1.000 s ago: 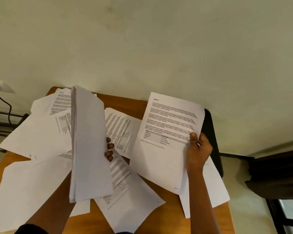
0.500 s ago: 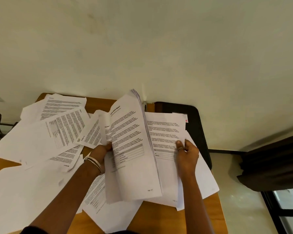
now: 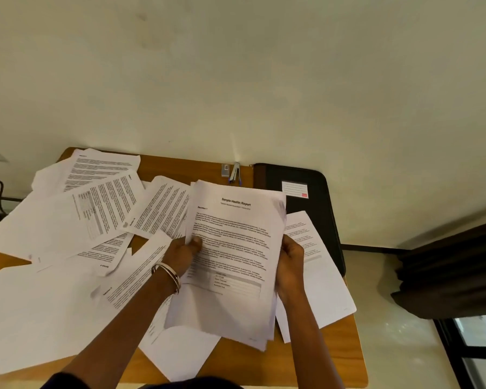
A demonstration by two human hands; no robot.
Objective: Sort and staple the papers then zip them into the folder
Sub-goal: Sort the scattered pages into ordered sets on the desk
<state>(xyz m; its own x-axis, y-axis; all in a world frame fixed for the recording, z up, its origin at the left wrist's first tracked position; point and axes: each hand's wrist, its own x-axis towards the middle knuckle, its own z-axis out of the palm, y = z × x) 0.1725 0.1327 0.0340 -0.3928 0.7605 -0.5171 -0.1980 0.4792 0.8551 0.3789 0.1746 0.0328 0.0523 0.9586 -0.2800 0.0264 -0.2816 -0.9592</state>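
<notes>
Now merged into one stack (image 3: 230, 265) just in front of the stapler (image 3: 234, 172), gripped by left hand (image 3: 181, 255) and right hand (image 3: 291, 265) at either edge; sorting advanced, stapling pending.

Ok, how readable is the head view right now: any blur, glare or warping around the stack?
Head view: the heading on the held stack is legible, the body text soft; loose sheets at the left look washed out; the right hand casts a soft shadow on the sheet beside it; wide-angle warp bends the table edges; the stapler is small, but clear.
</notes>
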